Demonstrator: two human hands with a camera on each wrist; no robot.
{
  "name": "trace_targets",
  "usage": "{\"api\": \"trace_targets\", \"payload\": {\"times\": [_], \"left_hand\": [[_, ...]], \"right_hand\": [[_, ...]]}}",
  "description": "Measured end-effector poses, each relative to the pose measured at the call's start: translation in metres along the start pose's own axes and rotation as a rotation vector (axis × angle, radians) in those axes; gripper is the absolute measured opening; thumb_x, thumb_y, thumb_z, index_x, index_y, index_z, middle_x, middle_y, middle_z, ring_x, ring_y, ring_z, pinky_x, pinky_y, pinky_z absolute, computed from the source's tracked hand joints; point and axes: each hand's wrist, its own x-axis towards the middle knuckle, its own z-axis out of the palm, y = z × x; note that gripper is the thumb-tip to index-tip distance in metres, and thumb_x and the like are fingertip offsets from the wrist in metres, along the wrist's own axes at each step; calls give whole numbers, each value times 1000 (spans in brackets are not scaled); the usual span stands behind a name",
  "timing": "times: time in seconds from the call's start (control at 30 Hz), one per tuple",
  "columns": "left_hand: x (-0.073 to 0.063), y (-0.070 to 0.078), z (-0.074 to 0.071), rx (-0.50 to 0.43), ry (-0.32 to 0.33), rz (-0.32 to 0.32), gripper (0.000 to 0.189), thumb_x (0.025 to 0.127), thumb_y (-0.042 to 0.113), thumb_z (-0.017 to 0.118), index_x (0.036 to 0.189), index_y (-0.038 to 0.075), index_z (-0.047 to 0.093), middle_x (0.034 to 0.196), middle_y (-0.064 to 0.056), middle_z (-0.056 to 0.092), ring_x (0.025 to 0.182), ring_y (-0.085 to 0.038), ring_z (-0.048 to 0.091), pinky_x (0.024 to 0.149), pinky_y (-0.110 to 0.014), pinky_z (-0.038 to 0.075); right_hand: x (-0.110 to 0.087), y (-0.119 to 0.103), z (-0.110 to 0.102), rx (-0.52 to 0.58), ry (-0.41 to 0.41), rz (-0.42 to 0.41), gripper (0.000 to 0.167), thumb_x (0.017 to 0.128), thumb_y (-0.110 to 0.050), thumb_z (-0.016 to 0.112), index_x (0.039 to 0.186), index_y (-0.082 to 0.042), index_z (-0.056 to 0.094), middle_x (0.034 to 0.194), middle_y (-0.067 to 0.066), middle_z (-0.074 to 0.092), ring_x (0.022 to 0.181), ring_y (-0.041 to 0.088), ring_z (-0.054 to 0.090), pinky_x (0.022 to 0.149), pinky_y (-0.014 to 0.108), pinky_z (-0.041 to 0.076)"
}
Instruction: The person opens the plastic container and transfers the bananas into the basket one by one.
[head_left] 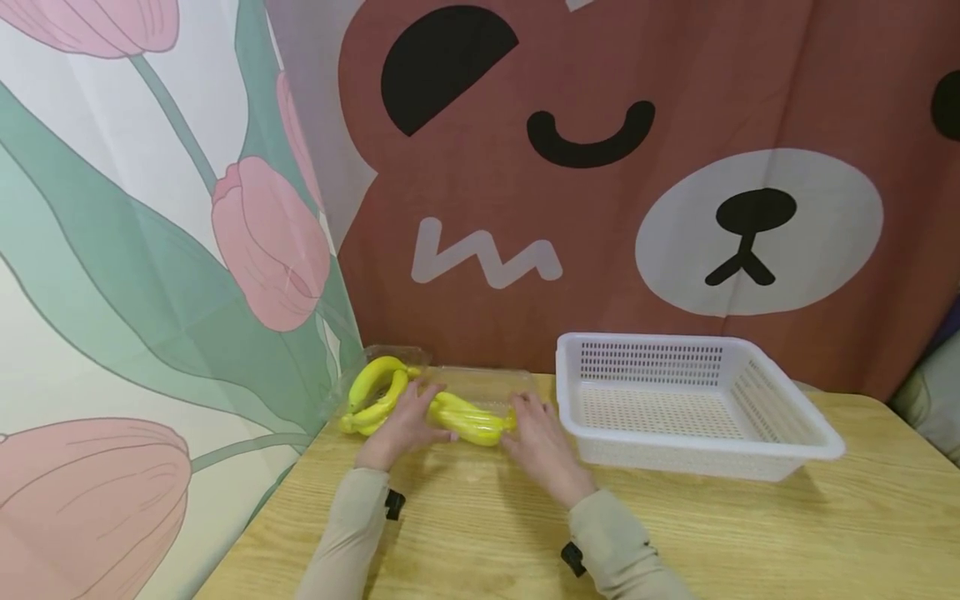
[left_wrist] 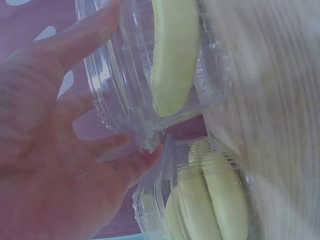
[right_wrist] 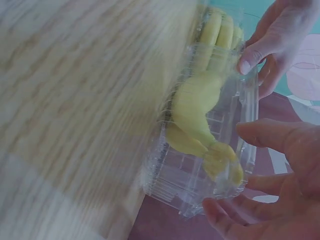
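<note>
From beige sleeves (head_left: 348, 525), spreads left hand (head_left: 405, 427) and right hand (head_left: 546, 446) wide around one banana clamshell (left_wrist: 127, 75), with second clamshell (left_wrist: 159, 197) left of them, white basket (head_left: 690, 448) right.

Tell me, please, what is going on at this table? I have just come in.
A person is handling a clear plastic box with yellow bananas inside. The left hand is at one end of it and the right hand at the other, fingers loosely spread. Beside the left hand is a second clear box, also with bananas. Both boxes are on the wooden table. A white basket stands to the right of the hands.
</note>
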Motion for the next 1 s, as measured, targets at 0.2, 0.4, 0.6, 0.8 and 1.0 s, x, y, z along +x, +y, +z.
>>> {"api": "trace_targets", "payload": {"times": [0.2,0.4,0.6,0.8,1.0], "left_hand": [[-1,6,1,-58,-68,-29,83,82,22,82,150,3,36,160,-27,5,141,-49,20,108,-60,32],[-3,14,0,-61,-92,-70,78,86,20,78,151,9,36,159,-29,2,141,-49,21,108,-61,31],[-7,14,-1,-80,-126,-58,71,87,5,67,150,14,38,159,-30,2,143,-48,15,108,-65,29],[-7,10,1,-100,-100,-24,68,82,-2,56,147,13,42,158,-31,7,143,-48,16,106,-65,30],[-5,10,-1,-95,-48,39,70,75,-12,43,142,9,43,146,-34,26,129,-47,37,94,-57,41]], "right_hand": [[0,-1,3,-17,12,12,62,86,-15,75,140,0,50,141,19,45,115,36,45,93,47,46],[1,-2,5,-70,31,4,57,85,-13,73,138,-2,53,138,21,47,111,36,44,90,45,46],[-4,-2,7,-71,70,13,55,84,-10,74,134,-1,56,134,23,48,109,40,45,87,46,48],[-6,-1,11,-208,124,-102,52,80,-4,78,128,2,58,127,28,51,105,45,46,87,48,42],[-2,-2,10,-280,184,-156,35,71,1,82,101,0,64,109,24,62,94,35,54,78,43,38]]}}
